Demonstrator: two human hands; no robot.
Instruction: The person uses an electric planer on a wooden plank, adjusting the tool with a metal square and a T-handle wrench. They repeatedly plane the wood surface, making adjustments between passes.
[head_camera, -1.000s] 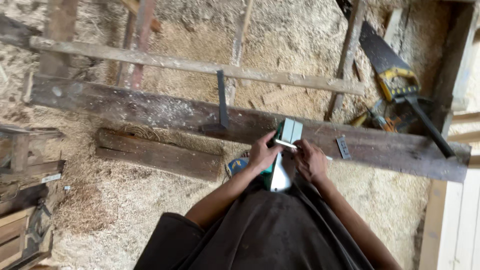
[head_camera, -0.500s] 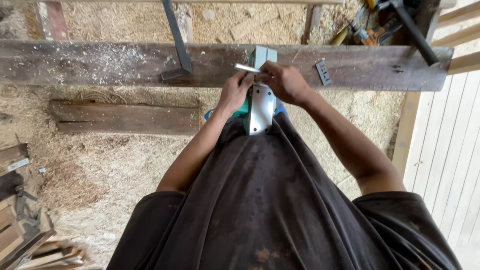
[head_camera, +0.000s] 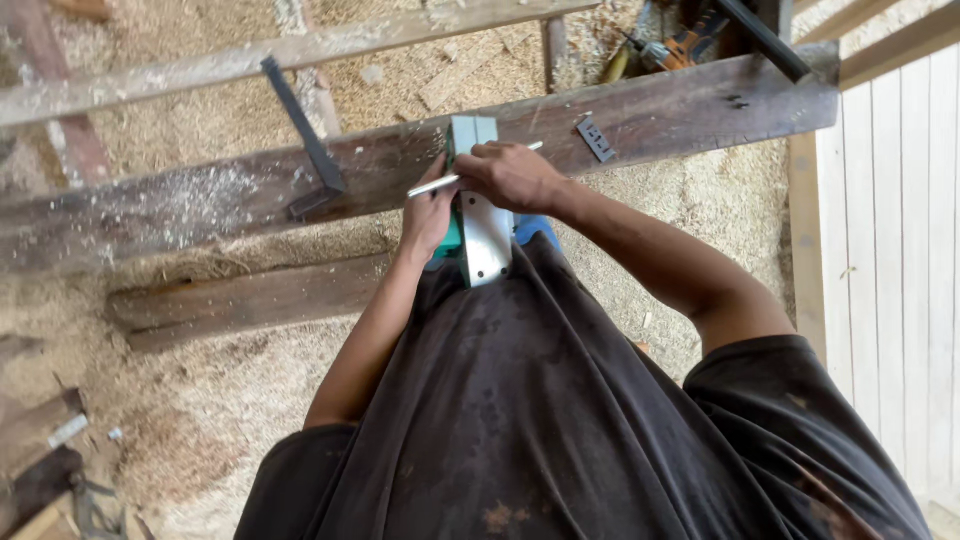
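Observation:
A green and silver electric planer (head_camera: 483, 235) lies upturned against my dark shirt, its metal sole facing up. My left hand (head_camera: 428, 215) grips the planer's left side. My right hand (head_camera: 512, 175) rests over the front of the sole and holds a thin light-coloured stick-like tool (head_camera: 436, 184) that points left across it. The planer's front end (head_camera: 470, 132) reaches the long weathered wooden beam (head_camera: 200, 195) in front of me.
A black metal square (head_camera: 305, 140) leans on the beam, and a small dark metal plate (head_camera: 596, 138) lies on it to the right. A shorter plank (head_camera: 250, 300) lies on the sawdust floor. An orange power tool (head_camera: 690, 45) is at the top right. White boards (head_camera: 890, 250) stand right.
The view has shifted and tilted, so the beam now slants and sits lower in the frame. Both hands stay on the planer; the right hand has shifted a little over the sole.

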